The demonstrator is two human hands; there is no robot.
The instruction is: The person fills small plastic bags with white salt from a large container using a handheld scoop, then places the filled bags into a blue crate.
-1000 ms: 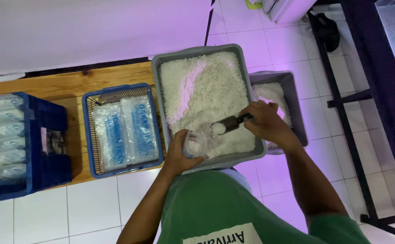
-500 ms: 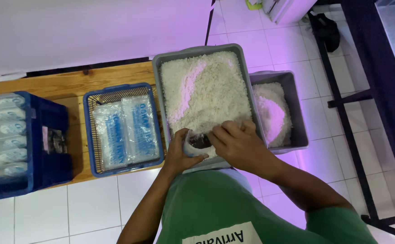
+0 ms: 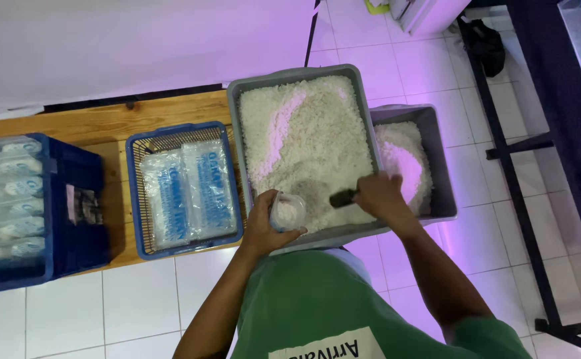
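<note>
**White grains, scoop on the right, cup on the left**

White grains, probably rice, fill the large grey tub that lies in front of the person. The right hand rests over the near right part of this tub, and its fingers are closed around the dark handle of a scoop. The handle's long axis runs almost level, left to right, and its free end points left, toward the other hand. The working end of the scoop is hidden under the hand, so I cannot tell how much it carries.

The left hand is at the near rim of the tub, with the fingers wrapped around a small clear cup; the cup's mouth faces up and to the right. So the cup lies just left of the scoop, near but not touching, and the right hand is the nearer one to the grains.

Behind the right hand stands a smaller grey tub with more grains. On the wooden worktop sits a blue basket with clear filled bags.
</note>
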